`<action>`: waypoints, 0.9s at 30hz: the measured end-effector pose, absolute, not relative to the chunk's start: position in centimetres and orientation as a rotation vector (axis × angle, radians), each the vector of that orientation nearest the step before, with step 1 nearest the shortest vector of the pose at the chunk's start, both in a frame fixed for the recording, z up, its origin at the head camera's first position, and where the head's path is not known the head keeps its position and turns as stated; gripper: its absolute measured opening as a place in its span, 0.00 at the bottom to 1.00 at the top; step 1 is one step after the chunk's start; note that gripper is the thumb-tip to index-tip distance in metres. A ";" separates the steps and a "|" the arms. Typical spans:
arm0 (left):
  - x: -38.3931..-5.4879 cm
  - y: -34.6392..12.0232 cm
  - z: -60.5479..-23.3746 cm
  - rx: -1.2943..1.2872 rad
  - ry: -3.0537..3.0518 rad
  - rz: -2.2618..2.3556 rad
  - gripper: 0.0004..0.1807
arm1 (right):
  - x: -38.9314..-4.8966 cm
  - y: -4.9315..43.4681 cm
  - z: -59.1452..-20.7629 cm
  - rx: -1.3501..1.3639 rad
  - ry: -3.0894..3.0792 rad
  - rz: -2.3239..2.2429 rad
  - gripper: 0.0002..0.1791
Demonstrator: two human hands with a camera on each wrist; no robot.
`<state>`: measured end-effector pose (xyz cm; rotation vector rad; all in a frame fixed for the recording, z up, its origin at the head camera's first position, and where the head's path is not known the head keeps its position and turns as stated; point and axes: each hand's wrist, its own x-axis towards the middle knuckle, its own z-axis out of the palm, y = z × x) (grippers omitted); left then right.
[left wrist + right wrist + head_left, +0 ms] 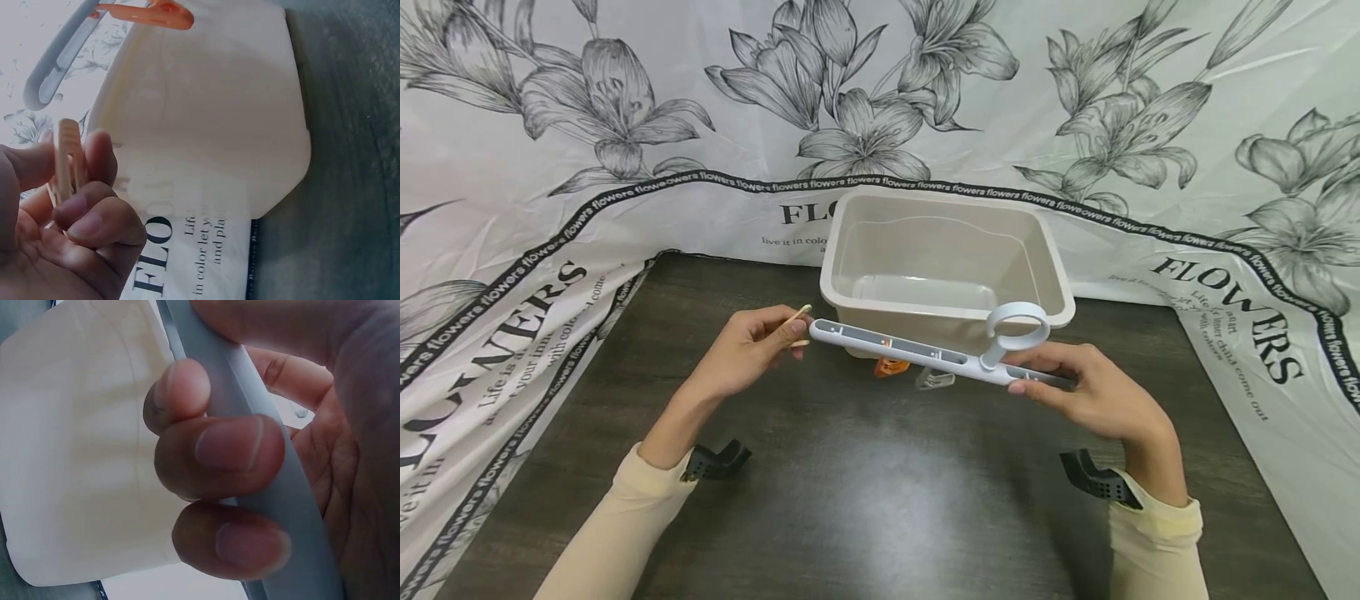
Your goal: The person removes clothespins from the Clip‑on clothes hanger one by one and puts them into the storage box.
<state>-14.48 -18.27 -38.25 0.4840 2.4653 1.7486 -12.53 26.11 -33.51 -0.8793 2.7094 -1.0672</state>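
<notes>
My left hand [760,343] pinches a cream clothes peg [67,147] between thumb and fingers, close by the left end of a pale grey hanger bar [906,348]. The bar is raised in front of the basin, slanting down to the right. My right hand [1093,392] grips its right end, with fingers [219,453] curled round it in the right wrist view. From the bar rises a round hook [1015,309]. An orange peg [891,367] and a light grey peg [935,380] hang below it.
Behind the bar stands a beige plastic basin [940,221] at the back of the dark table [880,500]. White cloth [700,217] with printed flowers and lettering hangs behind and at both sides. Black straps [722,460] circle my wrists.
</notes>
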 end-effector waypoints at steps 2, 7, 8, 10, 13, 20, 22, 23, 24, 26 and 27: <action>-14.7 -18.3 -37.8 0.473 2.474 1.746 0.15 | -12.5 26.0 -33.4 -0.877 2.705 -1.063 0.16; -15.3 -18.0 -36.5 0.521 2.482 1.758 0.16 | -12.5 26.1 -33.4 -0.885 2.697 -1.054 0.16; -15.4 -17.9 -36.2 0.531 2.493 1.755 0.16 | -12.5 26.1 -33.5 -0.885 2.692 -1.056 0.16; -15.6 -17.8 -35.6 0.533 2.518 1.738 0.17 | -12.5 26.0 -33.6 -0.888 2.683 -1.062 0.16; -15.9 -18.0 -34.8 0.518 2.560 1.704 0.17 | -12.6 25.7 -33.9 -0.901 2.664 -1.075 0.16; -17.1 -17.9 -33.2 0.597 2.573 1.676 0.18 | -12.7 25.2 -34.1 -0.904 2.651 -1.076 0.15; -17.6 -17.7 -32.8 0.625 2.575 1.671 0.18 | -12.7 25.3 -34.0 -0.902 2.652 -1.070 0.15; -17.8 -17.5 -32.6 0.632 2.578 1.667 0.18 | -12.7 25.3 -34.0 -0.904 2.653 -1.067 0.15; -18.0 -17.4 -32.4 0.638 2.581 1.664 0.18 | -12.7 25.4 -34.0 -0.908 2.655 -1.062 0.15; -18.4 -17.0 -32.0 0.638 2.574 1.667 0.18 | -12.7 25.5 -33.9 -0.917 2.661 -1.054 0.15; -18.6 -16.9 -31.9 0.639 2.569 1.671 0.18 | -12.7 25.5 -33.9 -0.921 2.666 -1.049 0.15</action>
